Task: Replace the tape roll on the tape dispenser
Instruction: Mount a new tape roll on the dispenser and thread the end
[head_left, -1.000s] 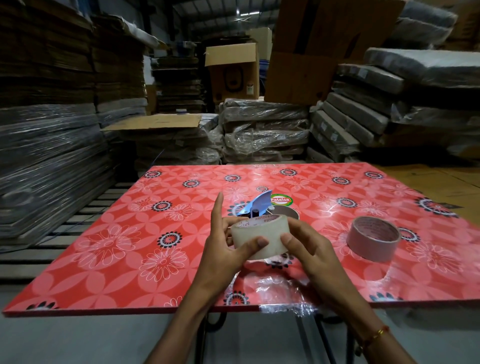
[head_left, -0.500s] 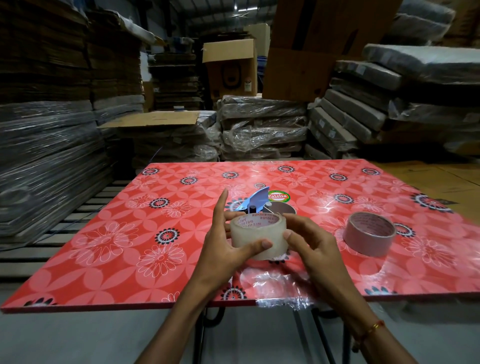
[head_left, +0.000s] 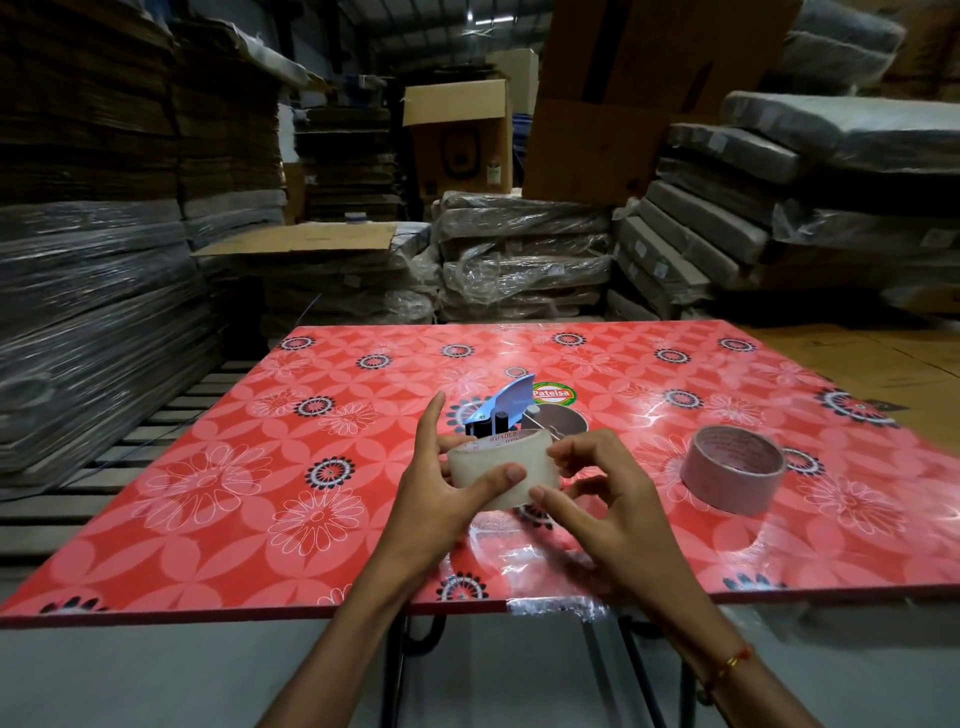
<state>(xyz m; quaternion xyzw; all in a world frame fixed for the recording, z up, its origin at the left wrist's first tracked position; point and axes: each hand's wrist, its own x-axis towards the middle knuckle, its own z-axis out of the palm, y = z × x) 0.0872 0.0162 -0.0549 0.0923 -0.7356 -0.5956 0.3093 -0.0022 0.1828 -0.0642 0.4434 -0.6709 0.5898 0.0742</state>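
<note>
Counter (head_left: 218, 467): red floral top fills the view; everything for the job sits toward its near middle and right
Spare roll (head_left: 733, 469): lying flat on the counter, well apart to the right of the hands; untouched
Tape dispenser (head_left: 501, 413): blue blade guard and black posts poking up just behind the held roll; its base is hidden, so I cannot tell how it is seated
Tape roll (head_left: 501, 474): pale, held up off the counter, right in front of the dispenser
Risk: looks like a hunt for the loose tape end; if the nail misses the edge the film could split into slivers; and bringing the roll down so close to that blade guard, a careless push could nick a finger or tip the dispenser
Left hand (head_left: 441, 499): thumb and curled fingers clasp the roll's side; index finger pointing straight up, free
Right hand (head_left: 608, 499): fingers bent, thumb tip and fingertips touching the roll's near-right edge; picking rather than gripping
</note>
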